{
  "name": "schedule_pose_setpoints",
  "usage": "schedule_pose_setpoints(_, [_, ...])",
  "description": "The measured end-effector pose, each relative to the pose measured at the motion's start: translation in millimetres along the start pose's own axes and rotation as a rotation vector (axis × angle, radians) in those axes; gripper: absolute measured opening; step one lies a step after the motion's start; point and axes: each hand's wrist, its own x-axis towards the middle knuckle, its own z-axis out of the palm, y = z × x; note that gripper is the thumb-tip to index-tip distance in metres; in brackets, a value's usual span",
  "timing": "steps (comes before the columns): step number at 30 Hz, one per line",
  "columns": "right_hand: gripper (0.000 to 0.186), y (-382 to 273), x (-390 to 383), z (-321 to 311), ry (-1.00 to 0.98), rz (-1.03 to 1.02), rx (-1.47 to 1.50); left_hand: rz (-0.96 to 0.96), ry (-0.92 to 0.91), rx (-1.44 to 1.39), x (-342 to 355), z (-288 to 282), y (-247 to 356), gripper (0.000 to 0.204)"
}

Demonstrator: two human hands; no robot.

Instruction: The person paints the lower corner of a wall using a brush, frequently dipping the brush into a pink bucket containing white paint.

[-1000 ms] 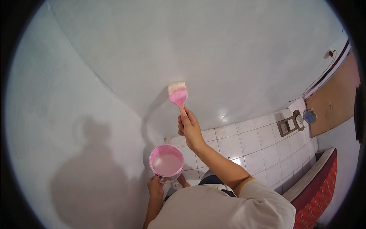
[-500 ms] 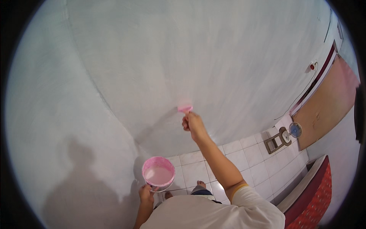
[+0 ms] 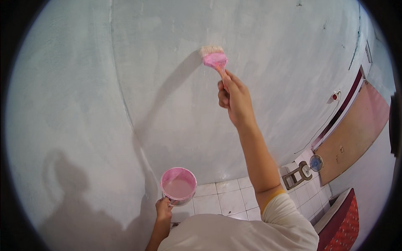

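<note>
A wide paintbrush (image 3: 215,59) with pale bristles and a pink-smeared base is gripped by its handle in my right hand (image 3: 235,97). My right arm is stretched up and forward, and the bristles are at the pale grey-blue wall (image 3: 167,37). Whether they touch it firmly I cannot tell. Low on the left, my left hand (image 3: 163,208) is closed at the near side of a small bucket (image 3: 179,170). Pinkish-white paint (image 3: 179,189) lies inside the bucket, and its inner wall is coated pink.
Close on my left another wall (image 3: 63,104) meets this one in a corner. White floor tiles (image 3: 232,200) show below. Toward the right are a stool (image 3: 295,178), a blue fan (image 3: 316,163), a brown board (image 3: 351,134), a wall socket with a cord (image 3: 335,96) and a red patterned mattress (image 3: 342,224).
My right hand has carried the brush up the wall, and its bristles now show fully. The bucket in my left hand stays low, slightly higher in view. The view has tilted a little.
</note>
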Motion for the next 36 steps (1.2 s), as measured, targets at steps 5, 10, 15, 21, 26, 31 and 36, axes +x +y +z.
schedule_pose_setpoints(5, [0.042, 108.1, -23.8, -47.6, 0.106, -0.009, -0.067, 0.004, 0.020, 0.027, 5.4, -4.4, -0.3, 0.009])
schedule_pose_setpoints(10, [0.040, 268.5, -89.1, -126.3, 0.212, 0.320, -0.168, -0.020, 0.070, 0.018, 10.6, -9.6, -4.4, 0.007])
schedule_pose_setpoints(15, [0.036, 334.0, -165.1, -150.3, 0.262, 0.481, -0.099, 0.012, 0.083, 0.039, 4.3, -6.2, 7.7, 0.009])
schedule_pose_setpoints(21, [0.024, 319.8, -144.2, -145.7, 0.407, 0.726, 0.016, 0.011, 0.100, 0.069, 6.1, -3.2, 7.1, 0.009])
schedule_pose_setpoints(26, [0.017, 232.0, -65.7, -130.4, 0.400, 0.626, 0.035, -0.020, 0.084, 0.041, 9.3, 1.9, 3.1, 0.008])
schedule_pose_setpoints(31, [0.015, 96.4, -6.0, -99.4, 0.312, 0.315, -0.003, -0.026, 0.043, 0.037, 12.3, -5.3, -2.0, 0.007])
schedule_pose_setpoints(36, [0.023, -27.9, 32.1, -77.8, 0.202, -0.025, 0.043, -0.034, 0.041, 0.064, 11.1, 0.7, -4.4, 0.007])
